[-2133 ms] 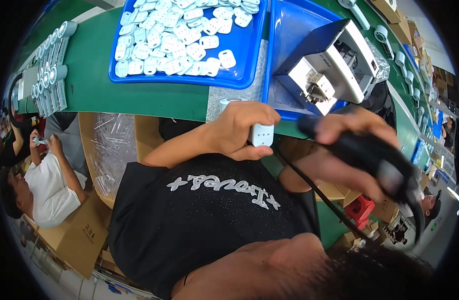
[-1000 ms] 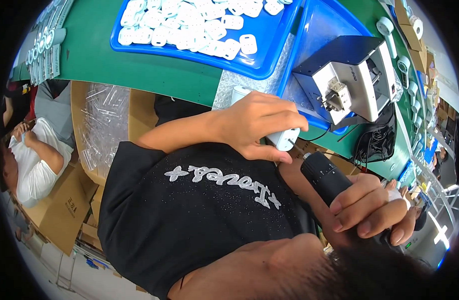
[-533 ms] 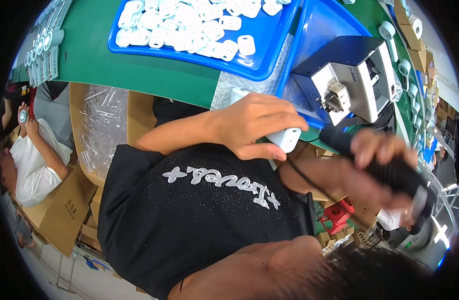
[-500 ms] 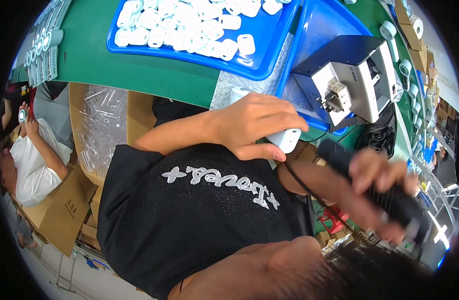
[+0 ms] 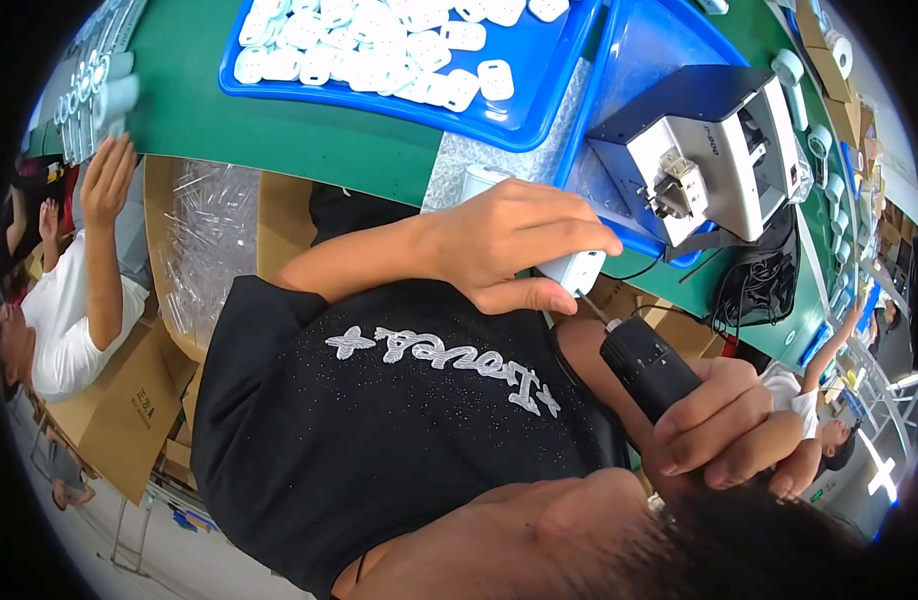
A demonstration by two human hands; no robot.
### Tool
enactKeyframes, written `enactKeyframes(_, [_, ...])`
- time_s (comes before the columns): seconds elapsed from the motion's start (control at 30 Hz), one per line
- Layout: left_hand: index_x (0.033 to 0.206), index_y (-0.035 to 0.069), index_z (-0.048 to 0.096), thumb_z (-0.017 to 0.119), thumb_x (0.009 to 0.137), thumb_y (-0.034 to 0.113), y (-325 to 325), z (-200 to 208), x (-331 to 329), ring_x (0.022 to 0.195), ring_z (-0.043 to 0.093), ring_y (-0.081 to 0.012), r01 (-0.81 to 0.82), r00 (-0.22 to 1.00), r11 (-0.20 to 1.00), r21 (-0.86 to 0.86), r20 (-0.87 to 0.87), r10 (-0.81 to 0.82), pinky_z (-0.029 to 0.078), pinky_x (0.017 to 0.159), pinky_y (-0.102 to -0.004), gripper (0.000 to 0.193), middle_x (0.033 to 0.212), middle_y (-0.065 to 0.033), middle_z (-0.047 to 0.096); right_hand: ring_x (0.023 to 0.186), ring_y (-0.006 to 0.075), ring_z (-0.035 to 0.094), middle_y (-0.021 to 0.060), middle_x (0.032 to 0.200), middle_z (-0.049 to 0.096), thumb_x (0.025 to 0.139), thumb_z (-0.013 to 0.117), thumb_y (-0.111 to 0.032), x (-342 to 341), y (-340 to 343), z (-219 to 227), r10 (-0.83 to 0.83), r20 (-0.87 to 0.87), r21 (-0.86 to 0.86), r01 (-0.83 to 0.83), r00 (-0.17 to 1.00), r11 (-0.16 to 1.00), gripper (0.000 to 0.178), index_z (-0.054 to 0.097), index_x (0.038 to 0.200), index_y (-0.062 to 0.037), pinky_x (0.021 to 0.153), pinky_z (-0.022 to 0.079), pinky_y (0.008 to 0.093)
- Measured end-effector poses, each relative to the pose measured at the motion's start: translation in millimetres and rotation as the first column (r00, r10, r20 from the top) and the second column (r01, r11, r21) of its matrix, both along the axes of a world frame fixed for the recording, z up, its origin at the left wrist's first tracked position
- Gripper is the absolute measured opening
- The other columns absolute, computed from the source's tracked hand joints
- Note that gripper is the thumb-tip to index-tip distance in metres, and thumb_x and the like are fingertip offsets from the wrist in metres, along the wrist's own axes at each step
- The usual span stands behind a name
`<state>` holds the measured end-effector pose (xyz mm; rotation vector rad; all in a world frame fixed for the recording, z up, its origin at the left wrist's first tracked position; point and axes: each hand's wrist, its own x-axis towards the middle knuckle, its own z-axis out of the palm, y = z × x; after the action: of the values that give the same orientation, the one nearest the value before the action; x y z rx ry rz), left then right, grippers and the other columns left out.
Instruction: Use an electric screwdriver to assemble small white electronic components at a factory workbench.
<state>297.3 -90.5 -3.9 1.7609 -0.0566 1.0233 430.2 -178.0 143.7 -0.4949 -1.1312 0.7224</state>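
Observation:
My left hand (image 5: 524, 240) is closed over a pale white plastic housing (image 5: 582, 268), thumb beneath and fingers on top, with its squarish end facing right. In my right hand (image 5: 744, 425) is a black electric screwdriver (image 5: 654, 370), gripped round the body and tilted up to the left. Its thin bit meets the end of the housing near my left thumb. A white rounded part (image 5: 484, 180) shows behind my left hand; whether it belongs to the same housing is hidden.
A blue tray (image 5: 519, 130) holds many small white parts. Right of it, a grey-black screw feeder (image 5: 724, 170) stands by another blue tray (image 5: 669, 35). A carton (image 5: 284, 215) of clear plastic pieces sits left. A co-worker's hand (image 5: 107, 180) reaches toward light-blue fans (image 5: 114, 97).
My right hand has brought the screwdriver leftward, from a blurred swing to the housing's end. My left hand has barely moved. The co-worker at left has raised an arm toward the fans.

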Motion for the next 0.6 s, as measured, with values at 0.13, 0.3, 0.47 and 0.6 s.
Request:
enactKeyframes(0.13, [0.111,-0.003,0.061,0.064,0.088,0.034,6,14,-10,0.069,0.059,-0.0231,-0.039,0.997,0.996,0.083,-0.066,0.045,0.049,0.063,-0.0301,0.043,0.1,-0.0122,0.065,0.055,0.0168,0.062,0.0061,0.086,0.056,0.08,0.068,-0.063,17,-18,-20,0.048,-0.084,0.062,-0.042,0.995,0.997,0.068,0.046,0.114,-0.0076,0.048,0.049,0.03])
enactKeyframes(0.3, [0.113,0.004,0.062,0.068,0.086,0.033,82,40,3,0.074,0.061,-0.0182,-0.024,0.965,0.65,0.759,-0.153,0.214,0.051,0.065,-0.0275,0.04,0.104,-0.0113,0.065,0.053,0.0174,0.06,0.0073,0.083,0.058,0.082,0.069,-0.058,31,-34,-55,-0.317,-0.105,-0.104,0.307,0.943,0.946,0.066,0.046,0.116,-0.0073,0.047,0.048,0.0298])
enactKeyframes(0.47, [0.113,0.007,0.055,0.068,0.085,0.03,202,2,77,0.084,0.056,-0.022,-0.049,0.929,0.645,0.763,-0.203,0.311,0.046,0.074,-0.0331,0.039,0.097,-0.0077,0.056,0.051,0.0177,0.057,0.0096,0.085,0.059,0.085,0.074,-0.037,25,-34,-127,-0.632,0.013,-0.237,0.617,0.775,0.751,0.055,0.044,0.121,-0.0088,0.047,0.048,0.0295])
enactKeyframes(0.6, [0.124,0.005,0.051,0.065,0.086,0.031,289,-16,133,0.098,0.056,-0.0273,-0.006,0.86,0.685,0.728,-0.346,0.375,0.044,0.085,-0.0372,0.048,0.112,-0.0119,0.056,0.051,0.017,0.057,0.0105,0.08,0.059,0.084,0.071,-0.008,8,-18,-136,-0.726,0.069,-0.205,0.722,0.684,0.66,0.05,0.042,0.125,-0.0073,0.046,0.047,0.0277])
